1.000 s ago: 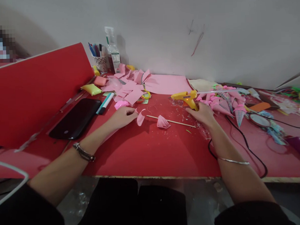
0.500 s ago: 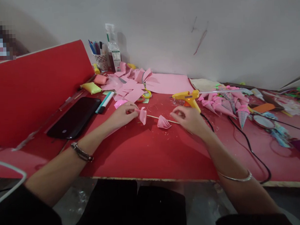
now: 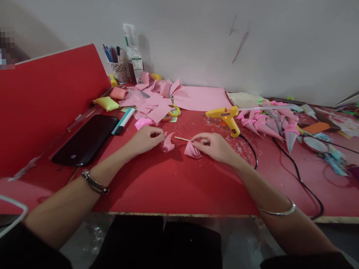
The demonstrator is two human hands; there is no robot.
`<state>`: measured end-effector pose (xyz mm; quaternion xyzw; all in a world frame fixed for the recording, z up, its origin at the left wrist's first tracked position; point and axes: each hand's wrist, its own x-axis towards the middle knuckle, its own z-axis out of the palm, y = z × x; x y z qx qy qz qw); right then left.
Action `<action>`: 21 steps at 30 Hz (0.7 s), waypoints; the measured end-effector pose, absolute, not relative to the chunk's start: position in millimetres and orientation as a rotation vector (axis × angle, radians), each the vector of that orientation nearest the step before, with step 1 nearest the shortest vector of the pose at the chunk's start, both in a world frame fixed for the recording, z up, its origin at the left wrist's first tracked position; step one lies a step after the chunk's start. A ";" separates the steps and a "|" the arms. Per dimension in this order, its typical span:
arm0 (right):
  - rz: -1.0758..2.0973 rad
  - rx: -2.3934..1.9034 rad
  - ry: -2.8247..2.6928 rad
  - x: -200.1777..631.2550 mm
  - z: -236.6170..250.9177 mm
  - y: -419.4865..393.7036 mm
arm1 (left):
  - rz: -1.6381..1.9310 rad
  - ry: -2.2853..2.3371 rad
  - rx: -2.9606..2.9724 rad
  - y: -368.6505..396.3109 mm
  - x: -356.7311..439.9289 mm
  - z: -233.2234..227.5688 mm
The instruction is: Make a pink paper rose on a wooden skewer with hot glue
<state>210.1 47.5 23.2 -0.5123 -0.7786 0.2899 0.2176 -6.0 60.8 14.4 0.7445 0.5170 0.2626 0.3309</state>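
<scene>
Between the fingertips of my left hand (image 3: 147,138) is a curled pink paper piece (image 3: 168,143), held just above the red table. My right hand (image 3: 213,146) pinches a folded pink paper piece (image 3: 192,150) by its upper tip. A thin wooden stick (image 3: 182,138) lies behind that folded piece, its right part hidden by my fingers. Behind my right hand a yellow glue gun (image 3: 226,116) rests on the table with a clear glue stick in its back.
Pink paper pieces (image 3: 155,102) lie in a heap at the back, beside a pink sheet (image 3: 200,96). A black phone (image 3: 87,141) and markers (image 3: 123,120) are at left. Pink paper cones (image 3: 270,119) are piled at right. A black cable (image 3: 298,177) crosses the table.
My right hand has moved left and down, from the stick to the folded pink piece, and now grips its tip. In my left hand the curled piece has turned and dropped slightly.
</scene>
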 end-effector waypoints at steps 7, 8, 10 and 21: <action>0.941 -1.319 -2.151 206.4 25.3 40.7 | 0.605 1.342 1.981 62.1 -9.1 12.3; 0.943 -1.294 -2.167 205.7 25.5 40.0 | 0.594 1.337 1.996 62.6 -9.4 11.6; 0.925 -1.222 -2.213 204.4 26.0 39.2 | 0.575 1.329 2.022 64.0 -10.1 9.4; 0.262 -1.003 -2.424 208.3 23.3 41.3 | 0.507 1.263 2.091 65.8 -11.1 5.0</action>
